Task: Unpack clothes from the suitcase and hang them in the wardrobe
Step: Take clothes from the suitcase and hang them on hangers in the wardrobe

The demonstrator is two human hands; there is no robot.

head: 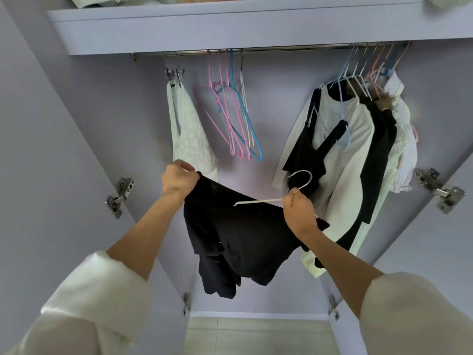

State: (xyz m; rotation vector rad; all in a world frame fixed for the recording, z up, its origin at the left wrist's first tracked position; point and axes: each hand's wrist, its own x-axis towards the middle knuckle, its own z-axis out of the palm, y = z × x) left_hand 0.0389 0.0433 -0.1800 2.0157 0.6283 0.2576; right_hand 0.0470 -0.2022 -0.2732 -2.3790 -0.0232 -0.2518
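A black garment [238,234] hangs spread between my hands in front of the open wardrobe. My left hand [179,179] grips its upper left edge. My right hand [298,211] pinches a white wire hanger [258,201] at the neck, just under its hook, and also touches the garment's right edge. The hanger's arm lies across the black cloth. Above runs the metal rail [281,49], well clear of the hanger's hook.
Several empty pink, blue and white hangers [236,119] hang mid-rail. A white lacy garment [186,134] hangs on clips at the left. Black and white clothes [358,149] crowd the right end. A shelf [204,29] with folded items sits above. Door hinges [119,197] flank both sides.
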